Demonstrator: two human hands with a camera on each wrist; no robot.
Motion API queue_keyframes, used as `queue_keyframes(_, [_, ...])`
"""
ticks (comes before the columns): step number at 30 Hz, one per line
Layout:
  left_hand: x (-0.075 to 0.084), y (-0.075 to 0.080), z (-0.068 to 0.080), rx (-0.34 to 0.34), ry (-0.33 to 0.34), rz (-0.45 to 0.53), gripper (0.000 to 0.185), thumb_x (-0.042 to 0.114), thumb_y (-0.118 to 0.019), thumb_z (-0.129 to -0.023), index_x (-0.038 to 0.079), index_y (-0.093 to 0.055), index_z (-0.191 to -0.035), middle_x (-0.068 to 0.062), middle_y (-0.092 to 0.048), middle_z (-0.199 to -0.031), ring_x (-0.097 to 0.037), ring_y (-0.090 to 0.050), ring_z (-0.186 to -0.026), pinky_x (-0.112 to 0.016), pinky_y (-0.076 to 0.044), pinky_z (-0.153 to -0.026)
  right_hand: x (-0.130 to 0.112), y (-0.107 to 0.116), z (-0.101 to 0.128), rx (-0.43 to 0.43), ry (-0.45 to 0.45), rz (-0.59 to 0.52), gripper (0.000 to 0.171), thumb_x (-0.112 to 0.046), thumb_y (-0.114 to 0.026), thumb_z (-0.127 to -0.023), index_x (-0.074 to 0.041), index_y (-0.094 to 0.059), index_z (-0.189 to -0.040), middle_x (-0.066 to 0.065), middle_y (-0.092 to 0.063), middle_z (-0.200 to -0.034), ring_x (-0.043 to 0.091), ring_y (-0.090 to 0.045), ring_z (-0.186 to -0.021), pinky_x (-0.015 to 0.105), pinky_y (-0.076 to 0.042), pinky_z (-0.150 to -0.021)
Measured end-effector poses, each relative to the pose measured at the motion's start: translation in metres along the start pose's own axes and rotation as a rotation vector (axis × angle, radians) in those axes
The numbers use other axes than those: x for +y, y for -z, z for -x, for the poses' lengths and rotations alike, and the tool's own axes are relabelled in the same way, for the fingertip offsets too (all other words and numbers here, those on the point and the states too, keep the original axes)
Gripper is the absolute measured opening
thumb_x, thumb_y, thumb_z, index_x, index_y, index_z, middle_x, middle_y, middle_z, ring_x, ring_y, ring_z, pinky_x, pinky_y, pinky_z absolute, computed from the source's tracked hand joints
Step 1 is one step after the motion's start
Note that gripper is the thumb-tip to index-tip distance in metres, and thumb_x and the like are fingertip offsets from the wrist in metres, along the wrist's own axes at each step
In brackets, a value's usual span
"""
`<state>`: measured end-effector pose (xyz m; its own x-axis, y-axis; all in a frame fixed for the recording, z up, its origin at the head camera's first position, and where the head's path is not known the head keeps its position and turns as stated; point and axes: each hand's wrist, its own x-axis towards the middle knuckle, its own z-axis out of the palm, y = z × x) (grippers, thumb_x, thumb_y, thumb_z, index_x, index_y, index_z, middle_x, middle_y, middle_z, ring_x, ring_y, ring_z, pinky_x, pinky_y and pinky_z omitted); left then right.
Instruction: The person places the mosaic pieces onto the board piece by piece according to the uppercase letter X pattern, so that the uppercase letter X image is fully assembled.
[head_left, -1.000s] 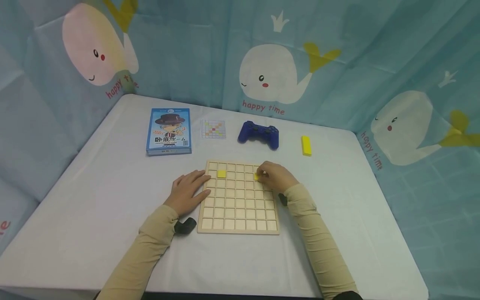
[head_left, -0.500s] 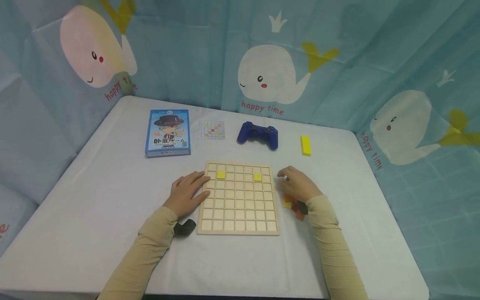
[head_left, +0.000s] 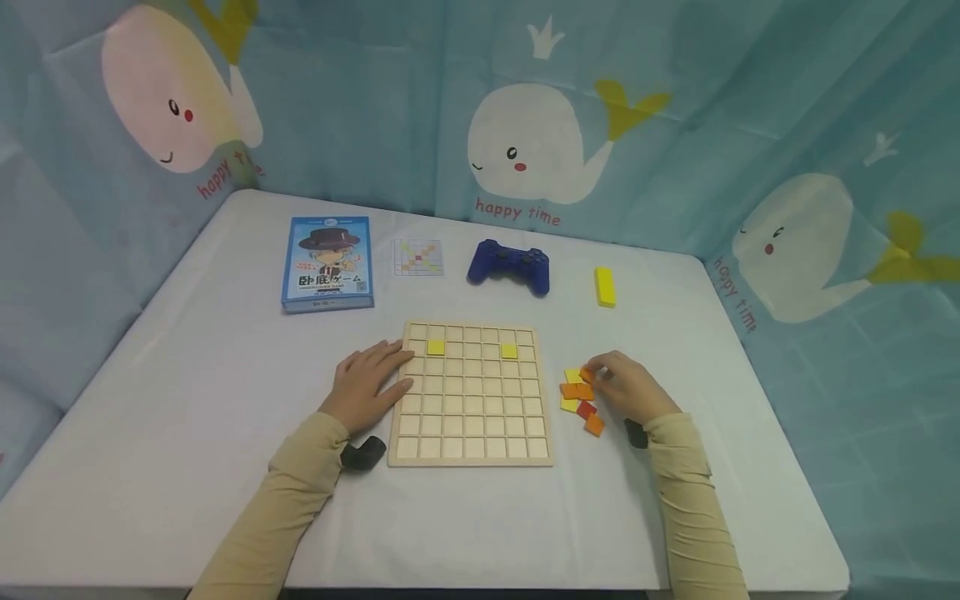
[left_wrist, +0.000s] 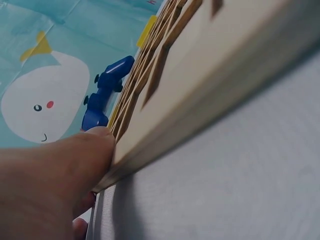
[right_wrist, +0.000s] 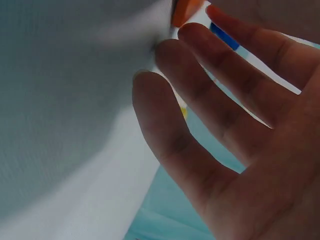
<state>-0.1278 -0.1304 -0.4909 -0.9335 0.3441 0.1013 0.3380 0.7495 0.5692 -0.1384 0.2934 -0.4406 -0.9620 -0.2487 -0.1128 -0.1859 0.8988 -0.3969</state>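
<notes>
Head view, near edge: your two sleeved forearms come in from the bottom, one on each side of the board [head_left: 471,450].
Left hand: your left hand [head_left: 365,386] lies flat on the desk [head_left: 187,400], fingers [head_left: 392,357] straight and slightly spread, tips touching the board's left edge near its far corner.
Left wrist view: a fingertip [left_wrist: 97,137] presses against the side of the board [left_wrist: 210,85].
Right hand: your right hand [head_left: 628,388] rests on the desk just right of the board, fingers [head_left: 596,367] curled over a small pile of tiles [head_left: 579,394].
Grip: thumb and forefinger close on an orange tile [head_left: 587,376] at the pile's far edge; the right wrist view shows that tile [right_wrist: 185,10] at the fingertips [right_wrist: 165,50], other fingers loosely spread.
Pile: yellow, orange and red tiles, lying close together and partly overlapping.
Board: wooden grid, two yellow squares [head_left: 436,347] [head_left: 509,351] set in its second row from the far edge.
Beyond the board: a blue box [head_left: 327,263], a card [head_left: 417,257], a blue gamepad [head_left: 509,266] and a yellow block [head_left: 604,287], in a row from left to right.
Behind: a whale-print cloth [head_left: 525,150].
</notes>
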Motion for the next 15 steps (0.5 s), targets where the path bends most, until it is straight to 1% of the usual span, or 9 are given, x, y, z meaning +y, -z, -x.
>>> queue_keyframes(2, [0.0001, 0.0001, 0.0, -0.001, 0.002, -0.002, 0.048, 0.036, -0.053, -0.097, 0.016, -0.048, -0.141, -0.009, -0.037, -0.152, -0.033, -0.026, -0.142, -0.059, -0.015, -0.112, -0.0007, -0.0017, -0.0014, -0.008, -0.001, -0.003, 0.022, -0.008, -0.063, -0.091, -0.008, -0.064, -0.113, 0.008, -0.063, -0.116, 0.027, -0.059, -0.104, 0.046, -0.052, -0.092])
queue_keyframes(8, [0.0002, 0.0002, 0.0001, -0.002, 0.004, -0.015, 0.049, 0.037, -0.052, -0.098, 0.017, -0.047, -0.142, -0.008, -0.036, -0.153, -0.032, -0.025, -0.143, -0.059, -0.015, -0.112, -0.0005, -0.003, -0.0027, 0.006, 0.002, 0.017, 0.019, -0.009, -0.064, -0.091, -0.008, -0.064, -0.11, 0.009, -0.064, -0.115, 0.027, -0.06, -0.103, 0.045, -0.053, -0.091])
queue_keyframes(11, [0.0002, -0.0001, 0.0002, -0.003, 0.009, -0.019, 0.049, 0.038, -0.051, -0.098, 0.017, -0.046, -0.142, -0.007, -0.035, -0.154, -0.031, -0.025, -0.143, -0.059, -0.014, -0.113, -0.0006, -0.0029, -0.0034, 0.002, -0.002, 0.012, 0.019, -0.01, -0.063, -0.092, -0.007, -0.063, -0.111, 0.011, -0.063, -0.115, 0.027, -0.06, -0.102, 0.045, -0.053, -0.089])
queue_keyframes(13, [-0.0001, -0.0005, 0.0002, -0.004, 0.01, -0.021, 0.049, 0.038, -0.051, -0.098, 0.017, -0.046, -0.142, -0.007, -0.035, -0.154, -0.031, -0.025, -0.143, -0.059, -0.014, -0.113, -0.0028, -0.0019, -0.0047, 0.004, -0.009, 0.009, 0.02, -0.011, -0.063, -0.092, -0.007, -0.062, -0.112, 0.01, -0.063, -0.114, 0.026, -0.06, -0.1, 0.043, -0.054, -0.087])
queue_keyframes(15, [-0.0007, -0.0012, 0.0, -0.005, 0.01, -0.023, 0.049, 0.038, -0.051, -0.098, 0.017, -0.046, -0.142, -0.007, -0.035, -0.154, -0.031, -0.025, -0.143, -0.059, -0.014, -0.113, -0.0068, 0.0002, -0.0064, 0.011, 0.01, 0.001, 0.022, -0.01, -0.063, -0.092, -0.006, -0.059, -0.113, 0.01, -0.063, -0.112, 0.026, -0.06, -0.099, 0.042, -0.054, -0.085])
